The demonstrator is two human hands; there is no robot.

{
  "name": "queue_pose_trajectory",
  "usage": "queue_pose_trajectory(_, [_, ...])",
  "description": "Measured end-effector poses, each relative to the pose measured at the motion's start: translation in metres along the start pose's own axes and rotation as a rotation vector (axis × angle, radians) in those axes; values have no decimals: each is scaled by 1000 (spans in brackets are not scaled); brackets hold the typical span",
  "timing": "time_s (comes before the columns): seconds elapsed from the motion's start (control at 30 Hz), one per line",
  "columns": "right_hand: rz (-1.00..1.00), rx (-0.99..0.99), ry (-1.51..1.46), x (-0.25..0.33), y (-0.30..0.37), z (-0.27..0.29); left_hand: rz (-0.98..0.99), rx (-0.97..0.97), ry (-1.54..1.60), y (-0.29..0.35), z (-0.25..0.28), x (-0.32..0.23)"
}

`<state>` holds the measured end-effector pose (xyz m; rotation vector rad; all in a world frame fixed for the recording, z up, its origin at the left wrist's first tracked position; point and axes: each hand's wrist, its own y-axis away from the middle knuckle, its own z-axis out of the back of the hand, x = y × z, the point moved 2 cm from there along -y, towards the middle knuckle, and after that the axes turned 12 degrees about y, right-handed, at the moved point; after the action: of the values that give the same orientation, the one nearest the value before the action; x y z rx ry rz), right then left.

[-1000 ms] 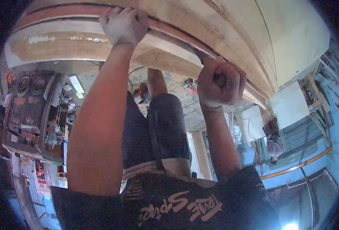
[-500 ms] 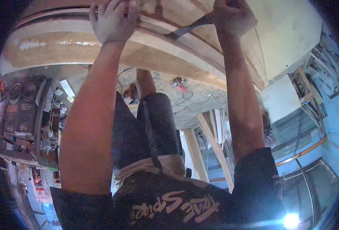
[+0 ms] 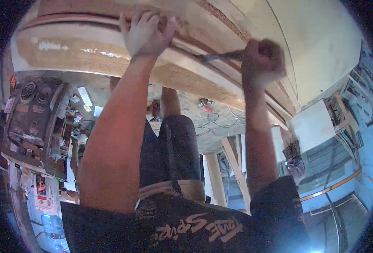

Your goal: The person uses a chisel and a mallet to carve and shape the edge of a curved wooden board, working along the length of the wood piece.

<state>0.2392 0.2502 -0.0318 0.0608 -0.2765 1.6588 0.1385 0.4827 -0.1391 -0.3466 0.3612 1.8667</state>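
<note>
Steadying, it seems, the wooden piece (image 3: 93, 39) at eleven o'clock, your left hand (image 3: 147, 37) lies spread; your right hand (image 3: 264, 60) clenches a dark tool (image 3: 223, 56) toward two o'clock.

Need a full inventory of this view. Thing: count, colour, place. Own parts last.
wooden workpiece: 1, light brown, across the top
narrow tool: 1, dark, in the right hand
sheet-like surface: 1, pale yellow, upper right
cabinet with round shapes: 1, dark, left
bottle: at least 1, blue, lower left
tool-like object: 1, red, floor, centre
leaning boards: several, pale, right of centre
other person: 1, greyish top, right
small clutter: too unclear to count, mixed, left
shirt: 1, dark, bottom
shorts: 1, dark, centre
left hand: 1, on the workpiece
right hand: 1, upper right
</note>
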Motion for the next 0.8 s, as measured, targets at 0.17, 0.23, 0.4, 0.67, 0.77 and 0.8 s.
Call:
queue_pose_trajectory(0.17, [75,-162,96,23,80,50,48,128,-15,23,4,7])
queue_pose_trajectory(0.23, [127,-68,116,32,115,73,78,252,-77,30,4,7])
queue_pose_trajectory(0.4, [165,-10,-51,52,193,94,57,145,-25,38,6,14])
queue_pose_trajectory(0.67, [200,138,-55,59,237,96,-109,7,25,90,-2,47])
queue_pose_trajectory(0.77, [176,85,3,66,239,96,-101,-33,39,94,-7,50])
queue_pose_trajectory(0.8, [166,96,4,67,237,95,-73,30,-3,93,-9,51])
